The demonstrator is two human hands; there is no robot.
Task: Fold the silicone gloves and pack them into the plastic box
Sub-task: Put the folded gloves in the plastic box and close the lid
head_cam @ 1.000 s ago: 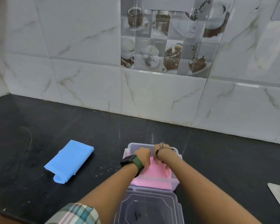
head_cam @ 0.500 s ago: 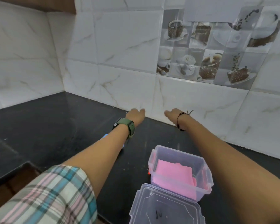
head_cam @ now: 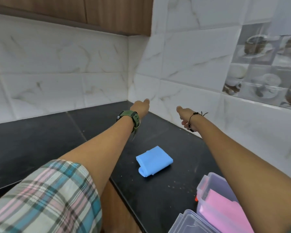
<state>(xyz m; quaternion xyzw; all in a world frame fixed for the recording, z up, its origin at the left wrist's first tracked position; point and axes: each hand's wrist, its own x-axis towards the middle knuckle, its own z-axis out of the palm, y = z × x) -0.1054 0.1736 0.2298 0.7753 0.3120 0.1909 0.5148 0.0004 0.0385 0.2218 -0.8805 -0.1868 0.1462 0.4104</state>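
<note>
A black stone countertop (head_cam: 40, 142) runs into a corner, with pale scuffs and specks on its surface. White marble-look wall tiles (head_cam: 65, 64) rise behind it on both sides. At upper right, a panel of decorative tiles (head_cam: 262, 68) shows coffee cups and desserts. Brown wooden cabinets (head_cam: 94, 12) hang above the left wall.

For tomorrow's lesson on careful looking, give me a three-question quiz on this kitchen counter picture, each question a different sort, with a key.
1. True or false: the blue glove lies folded on the counter, outside the box.
2. What colour is the glove already inside the box? A green, B pink, C yellow.
3. Fill in: the left hand and right hand hold ____.

Key: 1 true. 2 B, the pink glove. 3 nothing; both reach toward the wall.
</note>
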